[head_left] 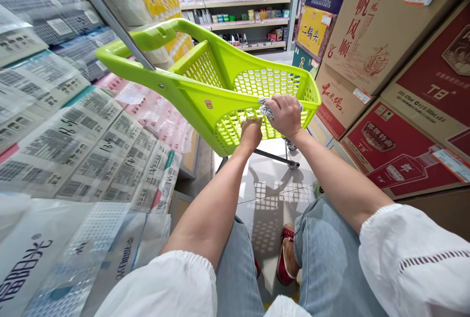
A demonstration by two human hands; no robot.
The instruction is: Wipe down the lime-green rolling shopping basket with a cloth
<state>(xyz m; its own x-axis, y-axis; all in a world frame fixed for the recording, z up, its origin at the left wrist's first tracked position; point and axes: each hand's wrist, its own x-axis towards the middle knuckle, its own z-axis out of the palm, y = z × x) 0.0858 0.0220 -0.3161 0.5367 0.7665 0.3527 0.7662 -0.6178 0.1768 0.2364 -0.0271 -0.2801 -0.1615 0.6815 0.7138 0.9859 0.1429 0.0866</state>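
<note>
A lime-green plastic shopping cart (191,93) stands in front of me, its handle to the left and its basket toward the right. My right hand (284,115) is closed around a grey-and-white cloth (266,108) at the upper rim of the basket's near side. Just below and to the left, my left hand (251,132) has its fingers curled against the latticed side wall; its fingertips are hidden. Part of the cloth pokes out on either side of my right hand.
Plastic-wrapped paper packs (84,146) are stacked close on the left. Large cartons (396,150) rise on the right. Shelves (249,0) with bottles and jars stand at the back. A tiled floor (268,194) and a cart wheel (293,165) show below.
</note>
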